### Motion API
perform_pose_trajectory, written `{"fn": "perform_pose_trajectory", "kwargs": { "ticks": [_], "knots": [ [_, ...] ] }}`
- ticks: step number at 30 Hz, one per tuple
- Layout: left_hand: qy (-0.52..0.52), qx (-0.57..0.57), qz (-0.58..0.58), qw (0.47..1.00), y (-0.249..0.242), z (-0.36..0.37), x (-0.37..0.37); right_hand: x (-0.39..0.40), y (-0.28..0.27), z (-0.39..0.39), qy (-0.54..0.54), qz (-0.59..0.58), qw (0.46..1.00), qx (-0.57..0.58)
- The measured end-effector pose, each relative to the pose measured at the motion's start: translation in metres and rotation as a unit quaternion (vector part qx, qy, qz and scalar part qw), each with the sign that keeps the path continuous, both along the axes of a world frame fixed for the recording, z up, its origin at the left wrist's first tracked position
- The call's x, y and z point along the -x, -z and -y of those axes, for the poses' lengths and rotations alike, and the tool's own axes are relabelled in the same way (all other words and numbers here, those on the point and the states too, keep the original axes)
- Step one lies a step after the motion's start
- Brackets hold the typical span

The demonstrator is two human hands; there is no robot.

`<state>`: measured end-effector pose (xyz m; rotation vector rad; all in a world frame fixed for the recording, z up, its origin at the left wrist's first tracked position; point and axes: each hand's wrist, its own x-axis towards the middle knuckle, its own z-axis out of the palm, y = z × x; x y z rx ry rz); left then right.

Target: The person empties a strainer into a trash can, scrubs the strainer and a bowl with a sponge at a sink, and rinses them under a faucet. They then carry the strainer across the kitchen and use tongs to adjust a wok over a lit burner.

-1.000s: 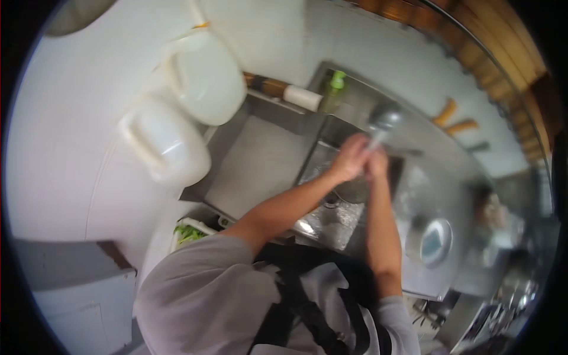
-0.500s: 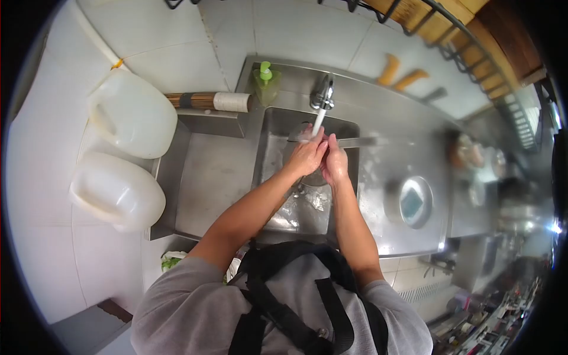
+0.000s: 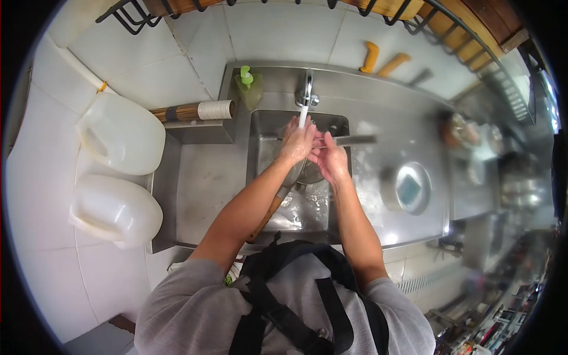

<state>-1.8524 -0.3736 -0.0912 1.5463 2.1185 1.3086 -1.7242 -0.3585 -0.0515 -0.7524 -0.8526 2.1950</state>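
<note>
Water runs from the chrome faucet point(image 3: 307, 93) onto my left hand point(image 3: 297, 142), which is over the steel sink point(image 3: 254, 154). My left hand has its fingers stretched toward the faucet and holds nothing visible. Close beside it on the right, my right hand point(image 3: 333, 158) has its fingers apart, their tips near or touching the left hand. Under and behind the hands lie pans, partly hidden; a metal handle point(image 3: 358, 140) sticks out over the sink's right edge. A wooden handle point(image 3: 267, 218) slants across the sink's front left, by my left forearm.
A green-topped soap bottle point(image 3: 251, 90) stands at the back left, near a bamboo brush point(image 3: 192, 111). Two white jugs point(image 3: 127, 135) are at far left. A round dish point(image 3: 413, 189) with a blue-green sponge sits on the right counter. A black rack point(image 3: 461, 44) hangs above.
The view has shifted a little. My left hand has turned and its fingers have spread under the water; the hands are slightly further apart. The wooden handle now shows beside my left forearm.
</note>
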Motion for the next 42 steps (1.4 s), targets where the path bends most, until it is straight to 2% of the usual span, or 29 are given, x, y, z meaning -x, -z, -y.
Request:
{"fn": "perform_pose_trajectory", "kwargs": {
  "ticks": [2,4,5,6,8,11,12,13,14,15,16,18,19,20,22,23,24,26,28,30,31,33,34,36,37,38,40,41,42],
  "knots": [
    [0.012,-0.009,-0.010,1.000,-0.008,0.006,0.011,-0.014,-0.003,0.008,-0.016,-0.004,1.000,-0.001],
    [0.026,0.092,0.028,0.995,-0.004,-0.001,0.032,-0.031,-0.011,0.013,-0.028,-0.007,0.999,-0.027],
    [0.066,0.137,0.061,0.986,-0.015,0.001,0.039,-0.037,-0.011,0.011,-0.033,-0.025,0.999,-0.034],
    [0.059,0.134,0.068,0.987,-0.012,-0.003,0.045,-0.044,-0.011,0.010,-0.041,-0.019,0.998,-0.036],
    [0.094,0.254,0.149,0.951,-0.010,-0.015,0.055,-0.052,-0.016,0.005,-0.015,-0.031,0.998,-0.052],
    [0.027,0.261,0.183,0.948,-0.049,-0.006,0.023,-0.051,-0.017,-0.001,-0.004,-0.039,0.998,-0.052],
    [0.028,0.260,0.183,0.948,-0.037,-0.006,0.011,-0.050,-0.015,-0.003,0.005,-0.047,0.998,-0.047],
    [0.025,0.133,0.089,0.987,-0.019,-0.005,0.000,-0.047,-0.012,-0.004,0.006,-0.046,0.998,-0.047],
    [0.022,0.002,-0.007,1.000,-0.016,-0.003,-0.006,-0.042,-0.011,-0.004,0.016,-0.022,0.998,-0.056],
    [0.024,-0.039,-0.018,0.999,-0.014,-0.005,-0.006,-0.037,-0.010,-0.003,0.025,0.002,0.998,-0.065],
    [0.023,-0.039,-0.018,0.999,-0.013,-0.008,0.001,-0.034,-0.010,-0.001,0.025,0.002,0.998,-0.065],
    [0.076,0.089,0.207,0.971,-0.045,-0.001,0.024,-0.024,-0.023,0.008,0.019,0.021,0.997,-0.067],
    [0.057,0.145,0.176,0.972,-0.043,-0.006,0.032,-0.015,-0.030,0.012,0.037,0.009,0.998,-0.055],
    [0.057,0.145,0.176,0.972,-0.041,-0.007,0.029,-0.008,-0.025,0.008,0.036,0.009,0.998,-0.056],
    [0.034,0.094,0.120,0.988,-0.036,-0.008,0.016,0.008,-0.012,-0.006,0.094,0.025,0.995,-0.034],
    [0.056,0.038,0.115,0.991,-0.014,-0.007,0.013,0.016,-0.012,-0.010,0.119,0.026,0.992,-0.023],
    [0.058,0.039,0.114,0.991,-0.013,0.000,0.009,0.024,-0.011,-0.011,0.122,0.025,0.992,-0.022],
    [0.102,-0.015,-0.009,0.995,-0.013,0.015,0.003,0.034,-0.012,-0.016,0.203,0.021,0.979,-0.009],
    [0.135,-0.013,-0.036,0.990,-0.016,0.027,0.008,0.033,-0.013,-0.017,0.189,0.027,0.981,-0.006],
    [0.217,-0.070,-0.008,0.974,-0.016,0.033,0.017,0.033,-0.027,-0.009,0.125,0.031,0.991,0.046],
    [0.213,-0.071,-0.007,0.974,-0.017,0.031,0.019,0.033,-0.033,-0.004,0.122,0.033,0.991,0.045],
    [0.134,0.027,0.048,0.989,-0.023,0.025,0.022,0.029,-0.040,0.005,0.079,0.038,0.995,-0.052],
    [0.133,0.026,0.049,0.990,-0.023,0.025,0.025,0.024,-0.043,0.007,0.077,0.039,0.995,-0.053],
    [0.101,0.070,0.117,0.985,-0.011,0.018,0.030,0.012,-0.048,0.005,-0.022,-0.078,0.997,-0.020],
    [0.113,0.142,0.023,0.983,-0.003,0.015,0.026,0.010,-0.040,0.001,-0.040,-0.075,0.994,-0.073],
    [0.116,0.142,0.026,0.983,0.014,0.011,0.023,0.009,-0.028,-0.001,-0.037,-0.071,0.994,-0.074],
    [0.205,0.107,0.086,0.969,0.056,-0.001,0.018,0.008,-0.011,-0.003,-0.033,-0.051,0.998,-0.016],
    [0.149,0.036,-0.006,0.988,0.081,-0.007,0.014,0.006,-0.016,0.005,-0.004,-0.054,0.998,-0.012],
    [0.152,0.036,-0.006,0.988,0.096,-0.017,0.017,-0.003,-0.013,0.006,-0.002,-0.054,0.998,-0.012]
  ]
}}
